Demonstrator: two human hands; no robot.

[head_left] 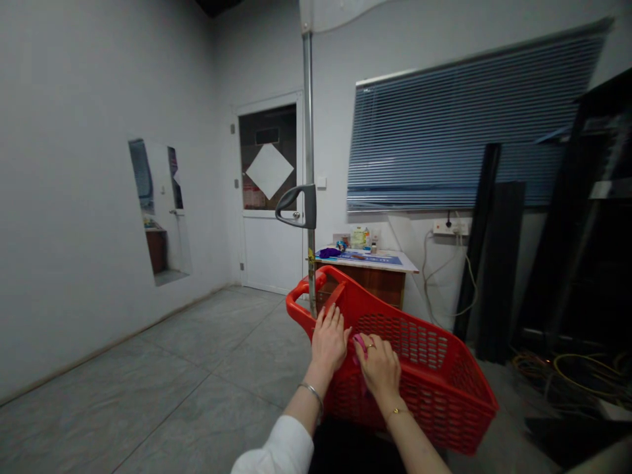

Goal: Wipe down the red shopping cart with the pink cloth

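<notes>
A red plastic shopping basket (424, 395) with slotted walls and a raised handle end stands in front of me. My left hand (330, 339) lies on its near side by the handle end, palm down with the fingers stretched out. Just to the right, my right hand (382, 368) is closed on a bunched pink cloth (359, 341), held against the near rim of the basket. Most of the cloth is hidden under the fingers. A metal pole (309, 118) with a grey loop handle (296, 205) rises behind the basket's handle end.
A desk (405, 263) with a purple cloth (329, 253) and small bottles stands beyond the basket. Black panels (498, 263) and loose cables (582, 365) are at the right. A white door (271, 253) and a mirror (160, 210) are farther back on the left.
</notes>
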